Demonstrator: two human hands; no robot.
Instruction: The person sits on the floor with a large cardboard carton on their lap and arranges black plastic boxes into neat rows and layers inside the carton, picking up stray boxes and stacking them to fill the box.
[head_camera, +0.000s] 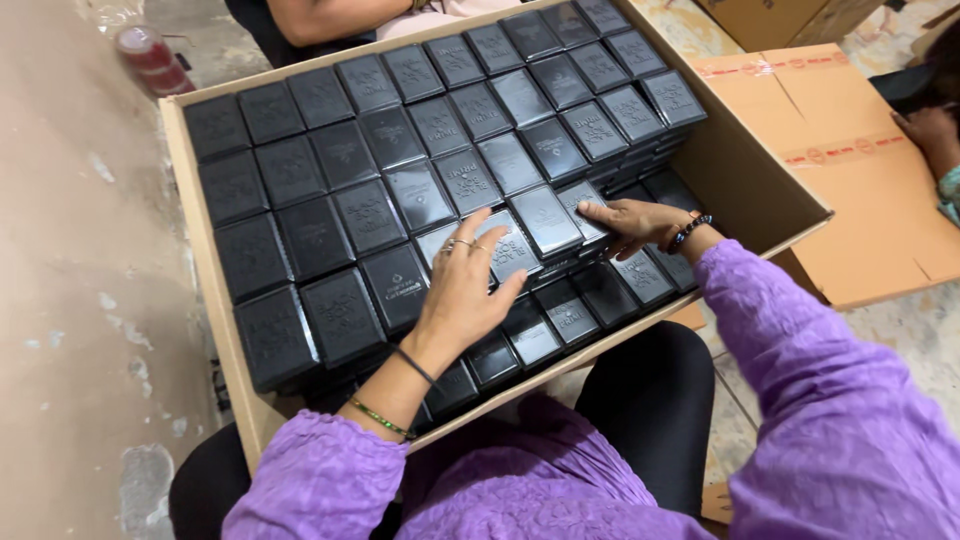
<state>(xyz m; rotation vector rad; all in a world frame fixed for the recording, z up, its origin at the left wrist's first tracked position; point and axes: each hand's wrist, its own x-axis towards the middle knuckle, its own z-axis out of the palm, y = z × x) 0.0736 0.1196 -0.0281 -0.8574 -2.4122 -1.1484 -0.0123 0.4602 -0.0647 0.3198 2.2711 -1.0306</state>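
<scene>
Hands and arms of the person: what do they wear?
Both arms have loose, crinkled purple sleeves. The left hand wears rings, a thin black band and a green-gold bangle at the wrist. The right hand wears a dark beaded bracelet.

A co-worker's hand (932, 130) at three o'clock and red-capped jar (152, 58) at eleven o'clock are edge-cropped or blurred.

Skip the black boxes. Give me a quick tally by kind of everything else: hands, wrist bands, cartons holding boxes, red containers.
Own hands: 2, left hand and right hand
Co-worker's hand: 1
Wrist bands: 3, black band, green bangle, bead bracelet
Filled carton: 1
Red container: 1
Total: 8
</scene>
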